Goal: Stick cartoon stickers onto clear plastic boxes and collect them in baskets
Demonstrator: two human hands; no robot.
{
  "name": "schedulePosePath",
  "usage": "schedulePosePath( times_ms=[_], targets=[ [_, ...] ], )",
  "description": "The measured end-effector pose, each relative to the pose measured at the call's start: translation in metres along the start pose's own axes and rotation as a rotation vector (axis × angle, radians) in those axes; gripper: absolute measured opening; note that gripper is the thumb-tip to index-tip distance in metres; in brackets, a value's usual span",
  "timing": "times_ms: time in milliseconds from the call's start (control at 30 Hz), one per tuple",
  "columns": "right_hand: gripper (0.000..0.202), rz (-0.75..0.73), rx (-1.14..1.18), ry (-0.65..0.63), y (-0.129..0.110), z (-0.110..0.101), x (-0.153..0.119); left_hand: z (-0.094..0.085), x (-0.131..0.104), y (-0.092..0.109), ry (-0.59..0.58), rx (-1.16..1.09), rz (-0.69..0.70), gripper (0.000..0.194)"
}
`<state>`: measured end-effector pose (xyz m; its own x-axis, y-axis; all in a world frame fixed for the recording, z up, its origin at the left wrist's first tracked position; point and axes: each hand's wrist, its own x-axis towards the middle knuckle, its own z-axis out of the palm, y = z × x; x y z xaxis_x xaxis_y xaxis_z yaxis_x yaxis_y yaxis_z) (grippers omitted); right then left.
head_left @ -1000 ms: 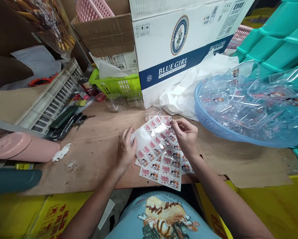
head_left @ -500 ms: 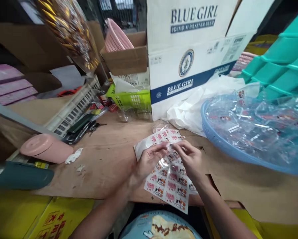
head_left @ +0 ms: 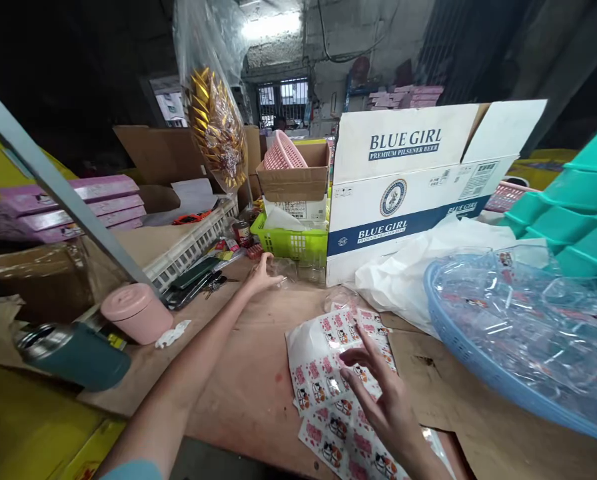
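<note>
My left hand [head_left: 262, 275] reaches forward to the clear plastic pieces [head_left: 284, 268] beside the green basket. Its thumb and fingers are parted at the left edge of the nearest piece; whether they touch it I cannot tell. Over the sticker sheets, my right hand [head_left: 378, 383] hovers with its fingers apart and nothing visible in them. A sticker sheet [head_left: 323, 377] with cat pictures and pink prints overlaps another sheet [head_left: 331, 427] on the table. Some of its upper left is bare white backing. Behind the sheets lies another clear plastic piece [head_left: 341, 299].
A blue basket [head_left: 446, 320] full of clear plastic pieces with cat stickers stands right. Behind are a white beer carton [head_left: 396, 193], white wrapping [head_left: 403, 267] and a lime-green basket [head_left: 293, 243]. Left lie a pink lidded container [head_left: 136, 313], a teal flask [head_left: 86, 353] and keys [head_left: 213, 285].
My hands, earlier together above the sticker sheets, have parted. The left has gone forward and left to the clear plastic pieces; the right stays over the sheets, fingers spread. The view has tilted up.
</note>
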<state>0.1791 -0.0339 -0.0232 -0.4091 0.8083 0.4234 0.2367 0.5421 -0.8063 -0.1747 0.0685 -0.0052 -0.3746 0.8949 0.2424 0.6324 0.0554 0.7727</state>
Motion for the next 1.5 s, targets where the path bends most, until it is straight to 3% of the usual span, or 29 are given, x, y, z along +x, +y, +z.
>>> schedulePosePath(
  times_ms=[100,167,267,333,433,533,600,700,767,833,900,967,1033,1067,1100,1167,1200,1300,1400,1500],
  targets=[
    [0.066,0.064,0.054,0.052,0.004,-0.010,0.008,0.001,-0.041,0.004,-0.096,-0.068,-0.002,0.069],
    [0.070,0.104,0.115,0.083,0.002,-0.010,0.022,0.001,-0.075,0.017,-0.179,-0.174,0.013,0.067],
    [0.092,0.091,0.138,-0.004,-0.004,0.001,0.047,0.002,-0.117,0.044,-0.391,-0.465,0.042,0.068],
    [0.094,0.053,0.118,-0.073,-0.005,0.011,0.060,0.003,-0.132,0.055,-0.513,-0.614,0.043,0.072],
    [0.081,0.037,0.068,0.022,0.001,0.018,0.067,0.009,-0.135,0.050,-0.569,-0.680,-0.035,0.063],
    [0.075,0.025,-0.090,0.187,0.014,0.018,0.064,0.020,-0.127,0.038,-0.419,-0.632,-0.098,0.058],
    [0.074,-0.019,-0.186,0.205,0.020,0.016,0.060,0.029,-0.125,0.038,-0.355,-0.610,-0.051,0.075],
    [0.075,-0.015,-0.112,0.139,0.022,0.015,0.057,0.044,-0.132,0.053,-0.492,-0.713,0.027,0.099],
    [0.075,0.072,0.052,0.119,0.021,0.010,0.057,0.051,-0.139,0.064,-0.607,-0.803,0.005,0.090],
    [0.075,0.142,0.130,0.209,0.022,0.001,0.058,0.054,-0.142,0.067,-0.679,-0.840,-0.048,0.075],
    [0.074,0.123,0.016,0.358,0.024,-0.010,0.058,0.050,-0.141,0.065,-0.598,-0.730,-0.061,0.072],
    [0.074,-0.008,-0.216,0.465,0.027,-0.019,0.059,0.044,-0.140,0.065,-0.309,-0.491,-0.010,0.072],
    [0.075,-0.201,-0.428,0.461,0.030,-0.022,0.060,0.040,-0.143,0.074,-0.078,-0.315,0.060,0.056],
    [0.076,-0.295,-0.510,0.442,0.030,-0.021,0.060,0.040,-0.146,0.082,-0.082,-0.330,0.069,0.043],
    [0.077,-0.376,-0.575,0.417,0.030,-0.019,0.060,0.042,-0.151,0.092,-0.161,-0.424,0.044,0.036],
    [0.080,-0.480,-0.673,0.360,0.028,-0.011,0.059,0.052,-0.162,0.113,-0.392,-0.776,-0.084,0.041],
    [0.080,-0.512,-0.704,0.325,0.026,-0.007,0.057,0.059,-0.166,0.122,-0.450,-0.974,-0.164,0.043],
    [0.078,-0.551,-0.672,0.165,0.015,-0.001,0.045,0.077,-0.170,0.136,-0.335,-1.367,-0.338,0.028],
    [0.072,-0.413,-0.371,0.092,-0.004,-0.013,0.026,0.079,-0.170,0.131,-0.255,-1.436,-0.414,0.021],
    [0.054,-0.038,0.209,0.018,-0.023,-0.034,0.006,0.071,-0.175,0.125,-0.309,-1.421,-0.429,0.022]
  ],
)
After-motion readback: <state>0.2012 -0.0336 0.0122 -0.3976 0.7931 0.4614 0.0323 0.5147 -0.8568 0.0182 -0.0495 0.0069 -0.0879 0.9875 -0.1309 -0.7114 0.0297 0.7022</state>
